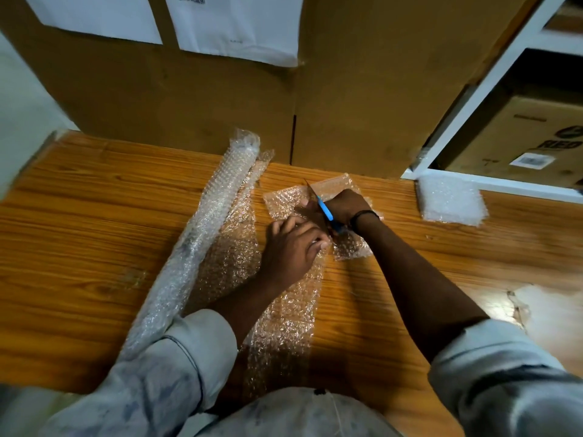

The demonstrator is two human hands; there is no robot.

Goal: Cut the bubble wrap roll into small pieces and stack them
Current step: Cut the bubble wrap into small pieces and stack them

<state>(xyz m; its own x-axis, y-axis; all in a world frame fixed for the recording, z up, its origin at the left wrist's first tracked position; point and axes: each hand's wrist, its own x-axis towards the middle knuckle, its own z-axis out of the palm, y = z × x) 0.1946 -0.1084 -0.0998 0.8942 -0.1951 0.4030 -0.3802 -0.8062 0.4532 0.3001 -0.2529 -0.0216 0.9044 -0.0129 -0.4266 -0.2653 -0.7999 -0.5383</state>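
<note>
A long bubble wrap roll point(202, 234) lies on the wooden table point(79, 222), left of centre, with a sheet point(284, 313) unrolled from it toward me. My right hand point(342, 206) grips blue-handled scissors point(325, 209), blades pointing away across the sheet. My left hand point(291, 250) pinches the sheet's edge just beside the scissors. A partly cut piece point(334, 190) lies under my right hand. A stack of cut pieces point(449, 200) sits at the far right of the table.
Tall cardboard boxes point(220, 99) with white paper labels stand against the table's far edge. A white shelf point(473, 99) at the right holds a cardboard carton point(530, 137). A torn patch point(517, 307) marks the table's right side.
</note>
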